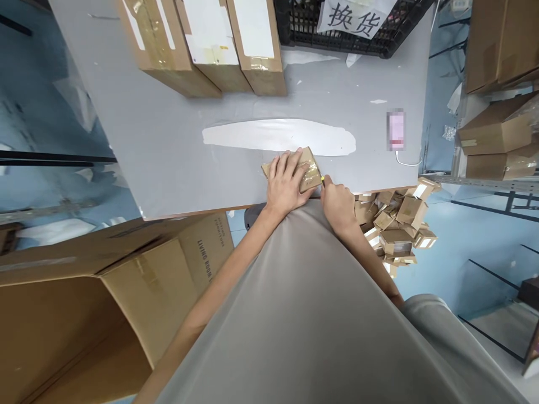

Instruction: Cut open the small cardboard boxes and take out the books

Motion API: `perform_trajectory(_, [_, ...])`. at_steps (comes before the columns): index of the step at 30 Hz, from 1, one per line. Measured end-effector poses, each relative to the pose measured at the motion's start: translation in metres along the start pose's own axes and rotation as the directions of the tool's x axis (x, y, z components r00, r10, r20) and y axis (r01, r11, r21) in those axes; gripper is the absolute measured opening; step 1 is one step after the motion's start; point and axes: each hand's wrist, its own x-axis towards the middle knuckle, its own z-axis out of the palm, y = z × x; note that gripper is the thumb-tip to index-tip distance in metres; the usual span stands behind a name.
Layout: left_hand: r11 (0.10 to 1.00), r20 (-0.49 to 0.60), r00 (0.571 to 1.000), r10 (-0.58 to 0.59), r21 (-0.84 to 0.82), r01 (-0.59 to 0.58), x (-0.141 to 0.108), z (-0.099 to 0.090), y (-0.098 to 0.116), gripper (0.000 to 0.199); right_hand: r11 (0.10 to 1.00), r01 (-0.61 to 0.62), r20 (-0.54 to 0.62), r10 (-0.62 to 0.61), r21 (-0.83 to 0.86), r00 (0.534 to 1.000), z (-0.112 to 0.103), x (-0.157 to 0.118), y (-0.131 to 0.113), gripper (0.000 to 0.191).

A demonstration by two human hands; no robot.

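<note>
A small, flat cardboard box (310,171) with shiny clear tape lies at the near edge of the grey table. My left hand (284,182) is laid over it, fingers reaching across the top to its far side and thumb by the near edge, holding it down. At the box's right end, my right hand (338,203) is closed in a fist around a thin box cutter (323,180). Only a bit of its yellow part shows, touching or very near the box's edge; the rest is hidden in the fist.
Beyond the box, a long white patch (280,136) marks the grey table (168,151). Three taped cartons (261,50) and a black crate (337,47) stand at the back. A pink phone (396,130) with a cable lies right. Small boxes (396,224) are heaped below; a big open carton (151,280) stands left.
</note>
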Motion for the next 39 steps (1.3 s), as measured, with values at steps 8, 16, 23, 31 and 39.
perform_trajectory(8, [1.000,-0.029,0.999,0.019,0.025,-0.018,0.001,-0.002,-0.004,0.076,1.000,-0.008,0.052,0.007,0.017,0.999,-0.003,-0.014,0.007,0.041])
perform_trajectory(16, [0.998,-0.064,0.997,0.031,0.050,-0.028,0.003,0.000,-0.008,0.078,1.000,-0.006,0.050,0.006,-0.013,0.999,0.008,-0.016,0.016,0.042])
perform_trajectory(23, [0.999,-0.063,0.998,0.019,0.034,-0.017,0.002,-0.001,-0.005,0.077,0.999,0.035,-0.006,-0.035,0.017,0.999,0.012,-0.006,0.015,0.043])
perform_trajectory(31, [1.000,-0.058,0.998,0.002,0.010,-0.002,0.002,-0.001,-0.002,0.074,0.995,0.058,-0.093,-0.050,0.082,0.994,0.000,0.018,0.005,0.042])
perform_trajectory(39, [1.000,-0.139,0.990,0.029,-0.008,-0.031,-0.001,0.002,-0.017,0.085,0.963,0.144,-0.198,-0.100,0.226,0.975,-0.009,0.013,0.027,0.045])
